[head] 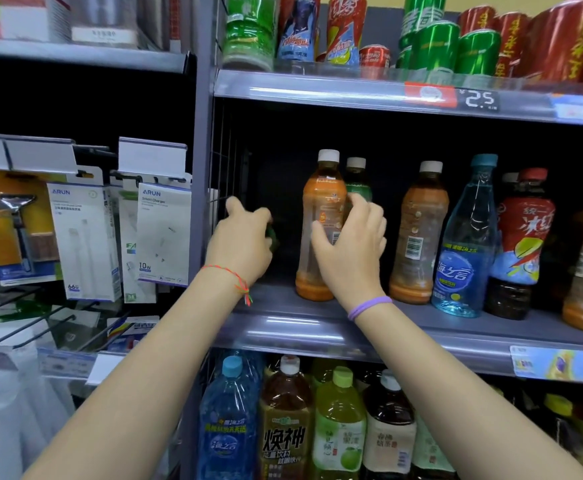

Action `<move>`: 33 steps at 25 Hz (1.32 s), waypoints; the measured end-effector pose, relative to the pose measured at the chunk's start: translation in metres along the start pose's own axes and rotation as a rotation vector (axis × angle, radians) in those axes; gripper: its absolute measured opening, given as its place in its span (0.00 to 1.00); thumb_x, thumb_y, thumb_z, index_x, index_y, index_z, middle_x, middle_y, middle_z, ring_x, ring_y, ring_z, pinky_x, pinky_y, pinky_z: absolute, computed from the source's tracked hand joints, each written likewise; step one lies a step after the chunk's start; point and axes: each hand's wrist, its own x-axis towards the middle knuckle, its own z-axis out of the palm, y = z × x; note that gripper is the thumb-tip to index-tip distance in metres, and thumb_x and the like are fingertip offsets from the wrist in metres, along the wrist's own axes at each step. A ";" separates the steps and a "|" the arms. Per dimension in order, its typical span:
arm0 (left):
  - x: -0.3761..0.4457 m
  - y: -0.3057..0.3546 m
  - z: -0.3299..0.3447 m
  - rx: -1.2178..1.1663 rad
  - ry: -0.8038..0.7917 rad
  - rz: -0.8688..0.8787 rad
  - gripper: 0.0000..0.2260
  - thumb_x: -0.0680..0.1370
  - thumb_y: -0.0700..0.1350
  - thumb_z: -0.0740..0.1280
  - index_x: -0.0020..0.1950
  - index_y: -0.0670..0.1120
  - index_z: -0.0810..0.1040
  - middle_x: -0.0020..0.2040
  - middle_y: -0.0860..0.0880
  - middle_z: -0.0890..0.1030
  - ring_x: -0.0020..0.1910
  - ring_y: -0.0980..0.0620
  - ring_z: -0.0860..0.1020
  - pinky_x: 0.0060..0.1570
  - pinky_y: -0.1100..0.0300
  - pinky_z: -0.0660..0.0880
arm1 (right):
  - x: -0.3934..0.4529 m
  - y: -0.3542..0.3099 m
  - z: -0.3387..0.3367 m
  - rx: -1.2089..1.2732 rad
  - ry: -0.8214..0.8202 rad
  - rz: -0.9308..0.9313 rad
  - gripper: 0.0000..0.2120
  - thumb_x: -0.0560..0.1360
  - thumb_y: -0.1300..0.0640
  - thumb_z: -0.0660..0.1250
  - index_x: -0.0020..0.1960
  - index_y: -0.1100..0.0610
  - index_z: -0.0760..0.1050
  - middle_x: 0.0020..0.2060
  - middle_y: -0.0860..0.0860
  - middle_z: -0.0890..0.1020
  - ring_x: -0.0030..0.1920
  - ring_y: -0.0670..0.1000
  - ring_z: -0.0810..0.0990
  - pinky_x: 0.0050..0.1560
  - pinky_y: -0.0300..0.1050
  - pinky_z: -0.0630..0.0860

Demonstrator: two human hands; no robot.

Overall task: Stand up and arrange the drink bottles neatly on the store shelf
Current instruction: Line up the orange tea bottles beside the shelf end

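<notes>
I'm looking at a grey store shelf [283,327], middle tier, bottles standing along it. To its left is a rack of charger boxes [163,233].

Bottle row, all upright: orange bottle [319,220] at left, a second orange bottle [418,233] to its right with a gap between them, then a blue bottle [465,251] just beside that, then a red-label bottle [518,244] touching or nearly touching the blue one. A green-label bottle [355,181] stands behind the left orange one, partly hidden.

My right hand [350,244] is on the left orange bottle: thumb on its front face, fingers [369,209] curled round its right side toward the green-label bottle behind. Bottle base sits on the shelf near the front edge.

My left hand [241,240] is inside the dark left end of the same tier, well apart from the orange bottle. Its fingers curl away from the camera over a small dark green thing [272,237], mostly hidden; I can't tell if it's a bottle or whether the fingers actually grip it.

Purple band [369,306] on right wrist, red-green string [238,282] on left.
</notes>
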 end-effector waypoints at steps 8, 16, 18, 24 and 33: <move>0.022 0.030 -0.057 -0.283 0.602 0.324 0.14 0.77 0.50 0.69 0.59 0.44 0.77 0.51 0.46 0.81 0.49 0.43 0.80 0.46 0.49 0.76 | -0.003 -0.028 -0.001 0.532 -0.447 -0.163 0.29 0.70 0.45 0.75 0.66 0.49 0.68 0.59 0.44 0.77 0.54 0.40 0.77 0.54 0.37 0.77; 0.028 0.009 -0.004 -0.629 0.144 0.032 0.36 0.69 0.64 0.72 0.71 0.52 0.65 0.58 0.48 0.79 0.55 0.47 0.79 0.56 0.48 0.77 | 0.005 -0.035 0.006 0.190 -0.633 0.080 0.31 0.76 0.44 0.67 0.69 0.62 0.62 0.54 0.57 0.80 0.52 0.57 0.80 0.50 0.54 0.79; 0.022 0.005 0.008 -0.657 0.184 0.007 0.38 0.67 0.65 0.71 0.72 0.52 0.63 0.59 0.47 0.79 0.55 0.47 0.79 0.55 0.47 0.78 | -0.004 -0.032 -0.003 0.173 -0.579 -0.033 0.22 0.76 0.46 0.67 0.64 0.58 0.70 0.49 0.52 0.82 0.47 0.53 0.81 0.45 0.51 0.79; 0.018 0.011 0.015 -0.757 0.263 -0.019 0.35 0.69 0.62 0.70 0.72 0.52 0.64 0.57 0.48 0.80 0.53 0.49 0.80 0.55 0.50 0.78 | -0.003 0.005 -0.026 0.099 -0.231 0.092 0.15 0.76 0.47 0.68 0.55 0.53 0.66 0.47 0.49 0.78 0.44 0.50 0.79 0.42 0.49 0.77; 0.016 0.011 0.016 -0.760 0.302 -0.030 0.33 0.73 0.56 0.74 0.73 0.51 0.64 0.58 0.50 0.80 0.54 0.50 0.79 0.52 0.60 0.72 | 0.013 -0.002 0.018 -0.049 -0.565 0.153 0.10 0.78 0.58 0.65 0.56 0.61 0.70 0.55 0.61 0.80 0.56 0.63 0.80 0.50 0.49 0.75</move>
